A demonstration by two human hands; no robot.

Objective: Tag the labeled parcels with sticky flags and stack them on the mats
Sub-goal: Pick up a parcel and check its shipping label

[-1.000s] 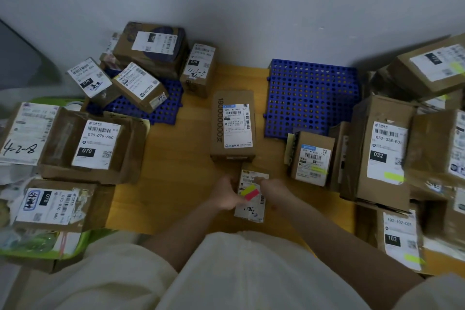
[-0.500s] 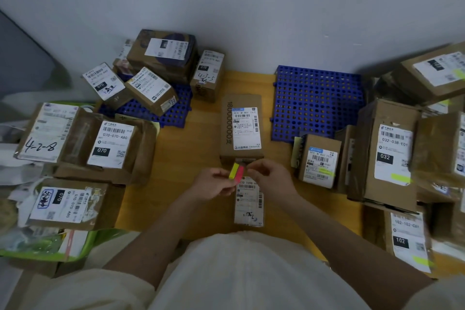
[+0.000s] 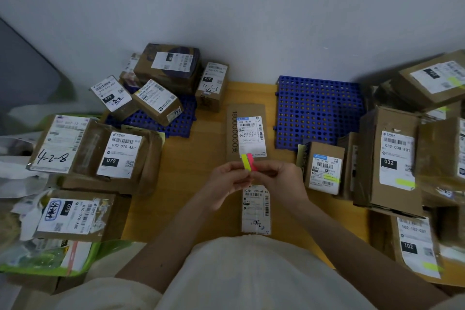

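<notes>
Both hands meet over the wooden table (image 3: 201,184), pinching a small pad of yellow and pink sticky flags (image 3: 247,162). My left hand (image 3: 226,181) holds its left side and my right hand (image 3: 279,178) its right side. Right below them lies a small parcel (image 3: 255,211) with a white label, flat on the table. A long brown parcel (image 3: 246,131) lies just beyond the flags. One blue mat (image 3: 319,108) lies at the back right with nothing on its visible part. A second blue mat (image 3: 176,123) at the back left carries several parcels.
Labelled boxes (image 3: 95,156) crowd the left side over a green tray (image 3: 50,264). More boxes (image 3: 392,158), some with yellow flags, stand along the right. A small flagged box (image 3: 324,168) sits by my right hand. A grey wall closes the back.
The hands lifted the flag pad off the small parcel and raised it above the parcel's far end. The parcel stayed flat on the table.
</notes>
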